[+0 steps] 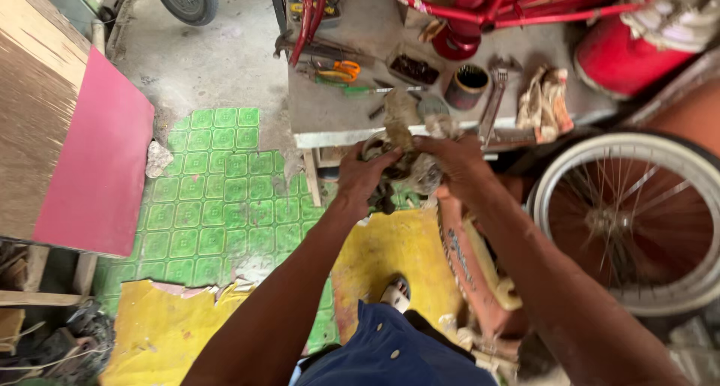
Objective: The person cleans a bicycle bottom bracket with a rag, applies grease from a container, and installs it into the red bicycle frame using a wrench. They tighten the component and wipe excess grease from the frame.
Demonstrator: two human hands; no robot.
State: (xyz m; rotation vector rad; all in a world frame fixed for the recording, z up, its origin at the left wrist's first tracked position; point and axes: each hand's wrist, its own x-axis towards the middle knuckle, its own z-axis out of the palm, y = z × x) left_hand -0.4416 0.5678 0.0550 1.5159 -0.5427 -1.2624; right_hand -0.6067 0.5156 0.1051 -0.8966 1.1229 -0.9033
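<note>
Both hands meet just in front of the bench (330, 127) edge, working a dirty rag (409, 142) between them. The left hand (364, 177) has its grip curled round the lower, darker part of the rag, fingers pressed into it. The right hand (459, 165) closes its grip on the upper side, thumb and fingers pinching the cloth, a tail of which sticks up over the bench rim. Whether something small sits inside the rag cannot be told; it is blurred.

On the bench behind lie orange-handled scissors (341, 71), a dark can (466, 86), a wrench (493, 101) and a crumpled cloth (545, 101) near the right end. A red frame (517, 7) stands over the back of it. To the right, near the right forearm, a spoked wheel (637, 217) leans. Below the hands the floor shows green tiles (214, 198) and a yellow sheet (401, 251); a red board (97, 161) lies at the left.
</note>
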